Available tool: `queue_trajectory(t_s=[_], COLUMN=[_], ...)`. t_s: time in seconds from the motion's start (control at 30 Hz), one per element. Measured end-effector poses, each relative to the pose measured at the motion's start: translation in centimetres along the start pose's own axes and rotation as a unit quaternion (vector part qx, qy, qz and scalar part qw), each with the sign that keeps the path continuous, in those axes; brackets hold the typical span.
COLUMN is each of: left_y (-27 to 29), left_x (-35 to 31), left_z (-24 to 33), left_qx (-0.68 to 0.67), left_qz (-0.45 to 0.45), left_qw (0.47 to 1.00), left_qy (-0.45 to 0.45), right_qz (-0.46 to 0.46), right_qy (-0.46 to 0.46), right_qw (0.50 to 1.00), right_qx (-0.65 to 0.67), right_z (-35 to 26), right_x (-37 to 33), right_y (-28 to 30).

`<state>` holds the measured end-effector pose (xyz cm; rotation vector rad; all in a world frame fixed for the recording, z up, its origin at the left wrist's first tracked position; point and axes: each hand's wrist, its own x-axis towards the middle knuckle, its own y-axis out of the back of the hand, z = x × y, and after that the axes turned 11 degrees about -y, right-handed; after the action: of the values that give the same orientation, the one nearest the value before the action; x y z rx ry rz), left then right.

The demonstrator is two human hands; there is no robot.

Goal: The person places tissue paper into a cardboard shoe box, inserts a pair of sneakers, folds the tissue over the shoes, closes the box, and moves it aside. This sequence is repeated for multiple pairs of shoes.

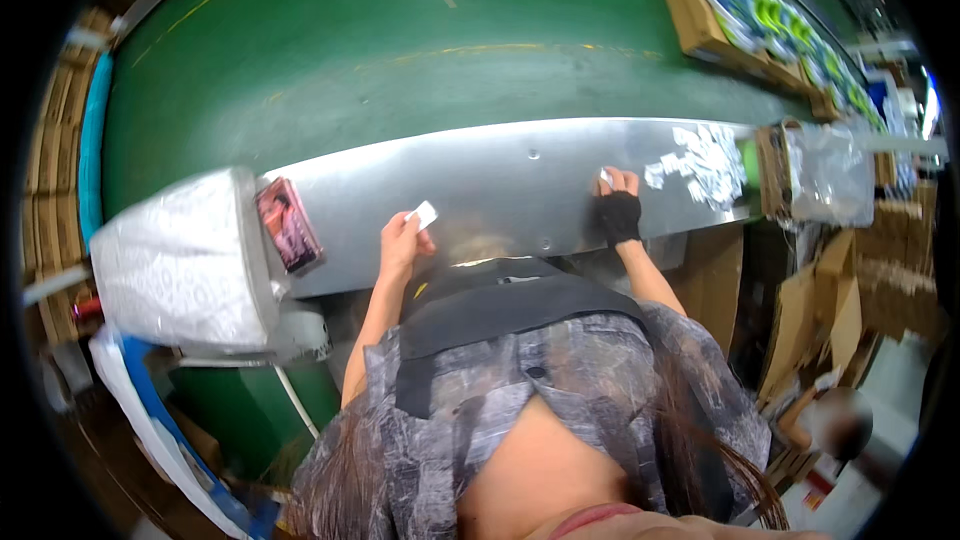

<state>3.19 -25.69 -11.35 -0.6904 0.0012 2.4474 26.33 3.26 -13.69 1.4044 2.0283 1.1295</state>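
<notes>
My left hand (pixel 400 245), bare, is closed in a pinch over the metal ledge, with a small flat white piece (pixel 426 213) sticking out past the fingertips. In a black fingerless glove, my right hand (pixel 619 205) rests farther right with its fingers curled in. A bit of white (pixel 606 177) shows at those fingertips, too small to name for certain. Right of that hand lies a loose heap of small white pieces (pixel 708 170). At the ledge's left end is a stack of flat packs (pixel 288 225) with a dark pink picture.
The metal ledge (pixel 480 175) runs along a green surface (pixel 400 30). A large white plastic bag (pixel 185 260) stands left; a clear-bagged carton (pixel 825 175) stands right. A cardboard tray (pixel 690 15) of blue-and-green packs sits far right. Behind, at lower right, is another person (pixel 840 425).
</notes>
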Motion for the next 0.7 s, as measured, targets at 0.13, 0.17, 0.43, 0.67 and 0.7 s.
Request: queue_trajectory(t_s=[0.13, 0.17, 0.43, 0.67, 0.7], left_y=[-1.1, -1.4, -10.5, -14.1, -12.4], left_x=[0.4, 0.4, 2.5, 4.7, 5.4], left_z=[0.6, 0.9, 3.3, 1.9, 0.6], left_qx=[-0.021, -0.029, -0.255, -0.334, -0.386], left_qz=[-0.012, -0.011, -0.183, -0.188, -0.255], left_qw=[0.999, 0.999, 0.946, 0.904, 0.869], left_qy=[0.025, 0.031, 0.078, 0.189, 0.177], right_qz=[0.027, 0.02, -0.144, -0.133, -0.158], right_qy=[-0.095, -0.138, 0.078, 0.303, 0.274], right_qw=[0.993, 0.982, 0.978, 0.927, 0.927], right_qx=[0.063, 0.13, 0.132, 0.174, 0.204], right_z=[1.7, 1.5, -11.2, -9.1, -8.1], right_x=[1.1, 1.3, -2.1, 1.9, 3.4], right_y=[0.5, 0.5, 3.2, 1.2, 1.4])
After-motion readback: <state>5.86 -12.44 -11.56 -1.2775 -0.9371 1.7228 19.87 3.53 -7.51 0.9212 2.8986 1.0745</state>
